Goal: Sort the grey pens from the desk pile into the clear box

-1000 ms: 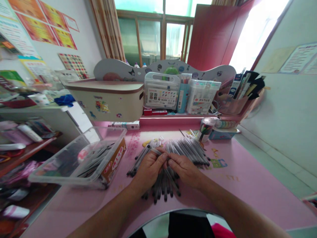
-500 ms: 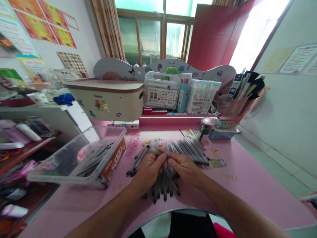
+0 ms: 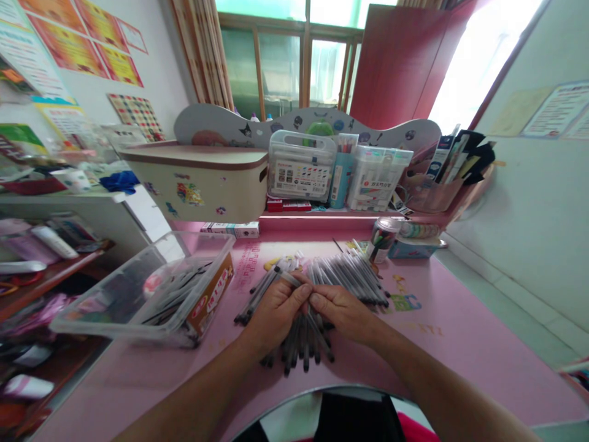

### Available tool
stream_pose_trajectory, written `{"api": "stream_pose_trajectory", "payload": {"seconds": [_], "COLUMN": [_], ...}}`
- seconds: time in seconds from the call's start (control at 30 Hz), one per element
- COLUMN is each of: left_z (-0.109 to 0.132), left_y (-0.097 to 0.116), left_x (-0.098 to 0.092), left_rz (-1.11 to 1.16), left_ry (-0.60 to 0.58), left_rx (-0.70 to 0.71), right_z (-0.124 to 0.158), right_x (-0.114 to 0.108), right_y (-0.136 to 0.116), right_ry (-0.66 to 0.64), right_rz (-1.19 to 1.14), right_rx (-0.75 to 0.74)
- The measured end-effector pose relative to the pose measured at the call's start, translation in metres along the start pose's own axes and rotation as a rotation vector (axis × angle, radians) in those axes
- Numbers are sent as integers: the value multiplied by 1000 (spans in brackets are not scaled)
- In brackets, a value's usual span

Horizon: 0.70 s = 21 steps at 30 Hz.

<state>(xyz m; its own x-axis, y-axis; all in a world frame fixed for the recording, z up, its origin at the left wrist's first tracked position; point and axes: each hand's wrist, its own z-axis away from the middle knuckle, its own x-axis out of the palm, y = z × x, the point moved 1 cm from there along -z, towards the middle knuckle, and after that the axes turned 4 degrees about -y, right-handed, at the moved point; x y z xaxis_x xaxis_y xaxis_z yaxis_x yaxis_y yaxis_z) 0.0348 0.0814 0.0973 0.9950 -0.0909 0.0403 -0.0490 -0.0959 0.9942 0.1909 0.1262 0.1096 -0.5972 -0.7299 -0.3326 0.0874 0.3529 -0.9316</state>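
My left hand [image 3: 276, 310] is closed around a pale, clear-barrelled pen [image 3: 291, 280], one end of which sticks out past the fingers. My right hand [image 3: 343, 310] meets it with thumb and fingers pinched at the pen's other end, which the fingers mostly hide. Under and in front of both hands fans a pile of clear pens with dark ends [image 3: 304, 350]. A row of similar pens [image 3: 345, 279] lies just beyond my right hand, and a smaller group [image 3: 257, 298] lies left of my left hand.
On the pink desk [image 3: 442, 362], a clear plastic bin [image 3: 115, 331] holding more pens stands at the left. A jar of pens [image 3: 383, 239] and a blue box [image 3: 414, 248] stand back right. A cream storage box [image 3: 197, 190] and marker cases [image 3: 301, 172] line the raised shelf.
Both hands stay together over the pile, with only a very slight shift of the fingers. The view has moved slightly; the pens on the desk look unchanged.
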Motion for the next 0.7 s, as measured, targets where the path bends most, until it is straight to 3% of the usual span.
{"api": "stream_pose_trajectory", "payload": {"seconds": [0.27,0.37,0.47,0.53,0.63,0.7], "left_z": [1,1,1,0,-1,0], "left_y": [8,12,12,10,6,4], "left_x": [-1,-5,-10,-10,-8,-6], "left_rz": [-87,-194,-462,-733,-1103,-1242], "left_ry": [53,135,196,189,162,143], "left_rx": [76,136,272,368,416,418], "right_z": [-2,-3,-2,-2,-1,0], "right_x": [-2,-8,-12,-8,5,12], "right_y": [13,25,28,24,16,13], "right_ry": [41,210,342,256,24,-21], "right_rz": [29,-46,-173,-259,-324,-316], "right_rx": [14,92,123,112,81,65]}}
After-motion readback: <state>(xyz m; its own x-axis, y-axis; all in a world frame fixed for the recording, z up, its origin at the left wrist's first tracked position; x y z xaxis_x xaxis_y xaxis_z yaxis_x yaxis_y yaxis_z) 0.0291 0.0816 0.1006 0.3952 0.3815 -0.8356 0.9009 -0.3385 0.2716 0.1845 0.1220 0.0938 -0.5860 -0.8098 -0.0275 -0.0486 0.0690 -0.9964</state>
